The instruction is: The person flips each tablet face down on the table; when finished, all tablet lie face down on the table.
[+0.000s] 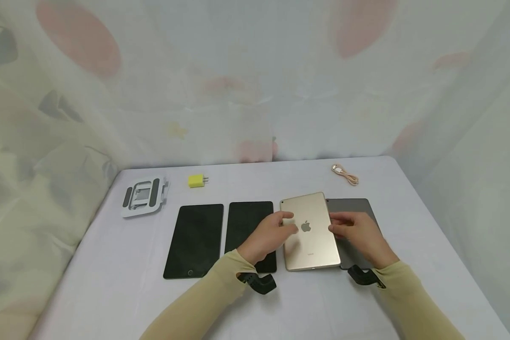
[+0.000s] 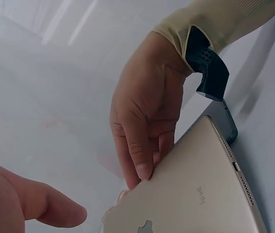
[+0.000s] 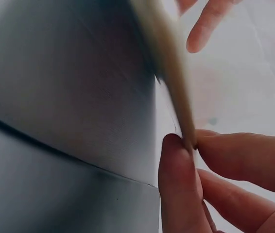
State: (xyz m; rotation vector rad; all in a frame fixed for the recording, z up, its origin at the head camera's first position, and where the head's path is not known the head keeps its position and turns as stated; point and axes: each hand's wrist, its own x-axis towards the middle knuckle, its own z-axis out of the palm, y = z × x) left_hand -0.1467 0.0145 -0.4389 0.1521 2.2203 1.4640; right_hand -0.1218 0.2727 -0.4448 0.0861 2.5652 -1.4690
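A gold tablet with an apple logo is tilted up off the table, back side showing. My right hand pinches its right edge between thumb and fingers; the right wrist view shows the tablet edge-on in that pinch. At the tablet's left side is my left hand, thumb and finger extended. In the left wrist view its thumb stands apart from the tablet. Partly behind the gold tablet and the right hand lies a dark grey tablet. A black-screened tablet lies partly under the left forearm.
Another black-screened tablet lies at the left. Behind it are a grey-and-white folding stand and a yellow charger plug. A coiled pinkish cable lies at the back right. Patterned cloth hangs around the white table.
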